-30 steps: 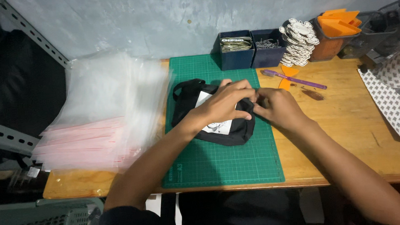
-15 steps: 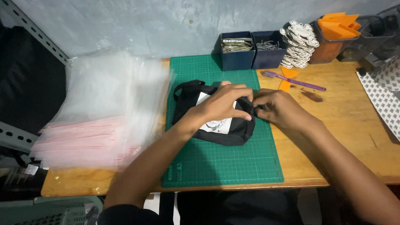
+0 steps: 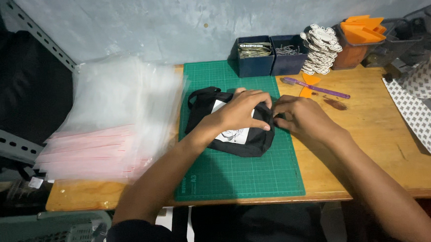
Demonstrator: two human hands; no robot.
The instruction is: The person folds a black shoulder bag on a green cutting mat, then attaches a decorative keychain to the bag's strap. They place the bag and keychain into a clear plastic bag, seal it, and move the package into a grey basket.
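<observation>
A thick stack of clear plastic bags (image 3: 112, 121) with pink strips covers the left end of the wooden table (image 3: 374, 142), overhanging its left edge. Beside it a green cutting mat (image 3: 238, 174) runs from the back of the table to the front edge.

On the upper middle of the mat lies a small black pouch (image 3: 236, 134) with a white printed patch on its face; its strap loops toward the mat's left edge. The left hand (image 3: 239, 112) comes in from the front edge, forearm angled up and to the right, palm down across the pouch, fingers curled and spread over the top right part of the fabric — pressing and pinching it near the pouch's right end. The right hand (image 3: 301, 116) reaches in from the front right corner, forearm slanting up and to the left, wrist low on the mat's right edge; its fingers are bent inward and pinch the right end of the pouch, meeting the left fingertips there. What exactly sits between the fingertips cannot be told.

Along the back edge stand two dark blue boxes (image 3: 268, 54), then a stack of white tags (image 3: 322, 49) and an orange container (image 3: 358, 37). A purple pen (image 3: 317, 88) lies behind the right hand — near an orange scrap. Patterned paper (image 3: 422, 120) fills the right end.
</observation>
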